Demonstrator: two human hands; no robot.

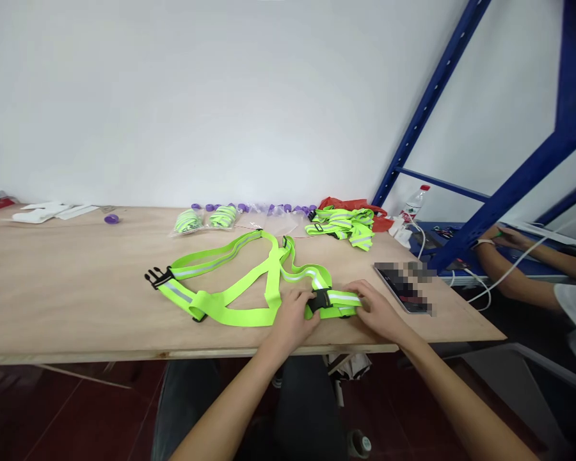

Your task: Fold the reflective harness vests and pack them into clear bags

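A neon-yellow reflective vest [242, 316] made of elastic straps with silver stripes lies spread on the wooden table. My left hand [294, 320] has its thumb and fingers on a black buckle [320, 299] at the vest's right side. Just right of it, my right hand [375, 310] pinches the striped strap [344, 299] that runs from this buckle. Out at the vest's left end, a black pronged buckle half [158, 277] lies loose. The undersides of both hands' fingers are partly hidden.
Behind the vest lie bagged rolled straps [188, 221], clear bags [278, 223], a pile of neon straps [348, 224] and red fabric [381, 223]. A tablet [403, 288] sits at right. Beyond a blue metal frame [499, 169], a co-worker's arms [518, 275] show.
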